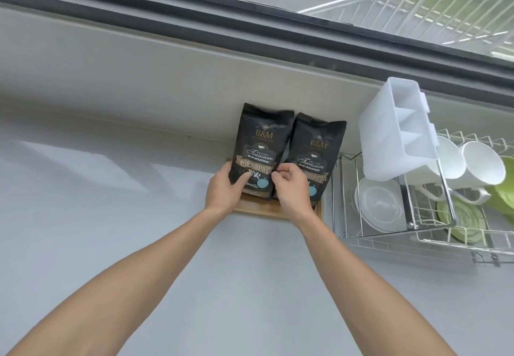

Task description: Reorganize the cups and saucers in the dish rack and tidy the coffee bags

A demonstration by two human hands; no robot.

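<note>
Both hands gripped the left coffee bag on the wooden tray, left hand and right hand fingers closed on its sides beside the right coffee bag, suggesting tidying neared completion, while white cups and green saucers sat in the dish rack on the bench.

Open counter left — rack right

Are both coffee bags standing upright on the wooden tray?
Yes, both coffee bags stand upright, side by side, on the wooden tray.
</note>
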